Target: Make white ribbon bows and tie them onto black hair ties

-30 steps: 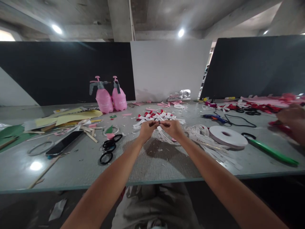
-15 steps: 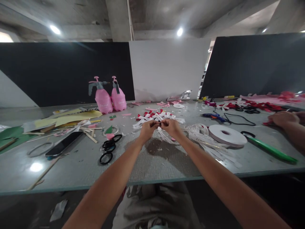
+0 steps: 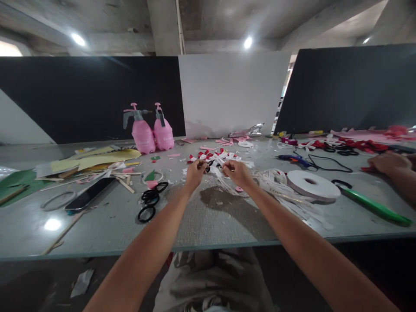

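My left hand [image 3: 196, 172] is closed in a pinch on a small black piece [image 3: 209, 165], whose kind is too small to make out. A short gap to the right, my right hand [image 3: 238, 172] has its thumb and fingertips pressed together; whatever they hold, if anything, is hidden. Both hands hover over the table near its middle. Just beyond them lies a heap of small white and red ribbon bows [image 3: 224, 154]. White printed ribbon [image 3: 272, 181] lies loosely tangled beside my right forearm, with a white ribbon roll [image 3: 312, 185] to its right.
Two pink spray bottles [image 3: 143, 138] stand at the back left. Black loops [image 3: 147, 213], a phone [image 3: 92, 193] and yellow sheets [image 3: 97, 160] lie left. To the right are a blue glue gun [image 3: 294, 159], a green-wrapped item [image 3: 373, 203] and another person's hand [image 3: 388, 162].
My hands have moved apart, the left one to the left and the right one slightly to the right. The black piece now shows by my left fingertips. The view has shifted slightly.
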A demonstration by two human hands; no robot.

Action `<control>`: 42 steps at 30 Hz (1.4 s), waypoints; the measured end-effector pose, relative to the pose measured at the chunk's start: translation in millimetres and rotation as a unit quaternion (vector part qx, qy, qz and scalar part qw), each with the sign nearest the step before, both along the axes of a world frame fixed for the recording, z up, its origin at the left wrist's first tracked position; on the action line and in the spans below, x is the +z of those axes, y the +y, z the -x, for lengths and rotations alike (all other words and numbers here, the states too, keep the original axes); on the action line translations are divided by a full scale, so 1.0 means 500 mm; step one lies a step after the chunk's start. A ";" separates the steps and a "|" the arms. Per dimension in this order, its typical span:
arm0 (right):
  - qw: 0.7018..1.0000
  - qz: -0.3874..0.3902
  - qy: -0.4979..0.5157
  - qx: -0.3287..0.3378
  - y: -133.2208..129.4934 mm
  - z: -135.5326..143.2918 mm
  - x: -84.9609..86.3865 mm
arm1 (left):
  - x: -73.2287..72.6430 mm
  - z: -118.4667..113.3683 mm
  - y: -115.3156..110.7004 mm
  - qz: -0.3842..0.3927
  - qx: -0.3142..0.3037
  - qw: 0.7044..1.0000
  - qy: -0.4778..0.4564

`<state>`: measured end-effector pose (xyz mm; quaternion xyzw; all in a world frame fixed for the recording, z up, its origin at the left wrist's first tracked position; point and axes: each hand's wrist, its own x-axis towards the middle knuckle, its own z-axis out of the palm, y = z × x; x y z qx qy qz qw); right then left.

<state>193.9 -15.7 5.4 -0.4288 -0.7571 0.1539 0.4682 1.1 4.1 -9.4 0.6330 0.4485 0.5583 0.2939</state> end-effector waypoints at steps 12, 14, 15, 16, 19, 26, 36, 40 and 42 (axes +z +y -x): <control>0.981 -0.032 -0.189 -0.041 -0.016 0.009 0.008 | 0.017 -0.034 -0.041 -0.019 -0.089 0.993 0.073; 0.979 -0.023 -0.199 -0.042 -0.014 0.009 0.008 | 0.016 -0.035 -0.042 -0.020 -0.093 0.992 0.085; 0.977 -0.020 -0.208 -0.047 -0.014 0.010 0.007 | 0.015 -0.035 -0.041 -0.021 -0.092 0.991 0.091; 0.974 -0.017 -0.217 -0.056 -0.014 0.011 0.007 | 0.014 -0.036 -0.041 -0.022 -0.089 0.991 0.097; 0.966 -0.013 -0.243 -0.088 -0.015 0.017 0.005 | 0.009 -0.036 -0.038 -0.031 -0.067 0.989 0.126; 0.939 -0.011 -0.317 -0.131 -0.015 0.027 -0.001 | 0.004 -0.031 -0.034 -0.072 -0.047 0.955 0.284; 0.916 0.002 -0.370 -0.156 -0.007 0.022 0.017 | 0.019 -0.036 -0.053 -0.102 -0.005 0.915 0.390; 0.906 0.003 -0.379 -0.188 -0.007 0.019 0.026 | 0.026 -0.046 -0.061 -0.087 0.013 0.910 0.406; 0.904 0.002 -0.378 -0.202 -0.003 0.010 0.026 | 0.028 -0.047 -0.063 -0.081 0.015 0.912 0.402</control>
